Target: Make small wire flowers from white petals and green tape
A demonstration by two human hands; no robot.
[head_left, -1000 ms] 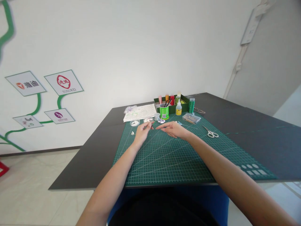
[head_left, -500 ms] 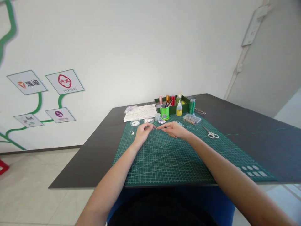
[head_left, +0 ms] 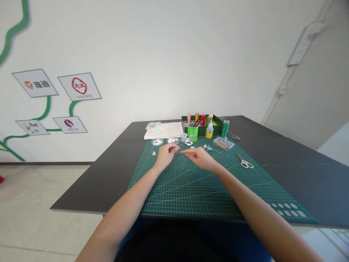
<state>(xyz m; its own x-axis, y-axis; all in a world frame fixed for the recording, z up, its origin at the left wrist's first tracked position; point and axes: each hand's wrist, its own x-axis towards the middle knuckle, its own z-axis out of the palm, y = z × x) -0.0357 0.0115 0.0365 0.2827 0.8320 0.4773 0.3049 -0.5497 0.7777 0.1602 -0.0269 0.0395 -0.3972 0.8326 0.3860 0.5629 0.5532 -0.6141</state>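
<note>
My left hand (head_left: 167,155) is over the cutting mat (head_left: 188,193), thumb and index finger pinched together. Whatever lies in that pinch is too small to make out; a thin green strand shows just beyond the fingertips. From the other side, my right hand (head_left: 201,158) brings its closed fingertips right up to the left ones, and anything between them is hidden. Beside the left hand lies a small white petal-like piece (head_left: 153,153). Two shallow dishes, a left one (head_left: 157,142) and a right one (head_left: 173,140), hold white pieces behind it.
Behind the hands stand a green can (head_left: 192,133) with dark-handled tools, a glue bottle (head_left: 209,130), a green tube (head_left: 225,128) and a box (head_left: 217,130) of thread spools. Scissors (head_left: 247,165) and a clear case (head_left: 223,143) lie right. White sheets (head_left: 166,130) lie back left.
The right hand's fingers have curled in from a more stretched pose, and its fingertips are closer to the left hand. The left hand keeps its pinch. The view has shifted slightly.
</note>
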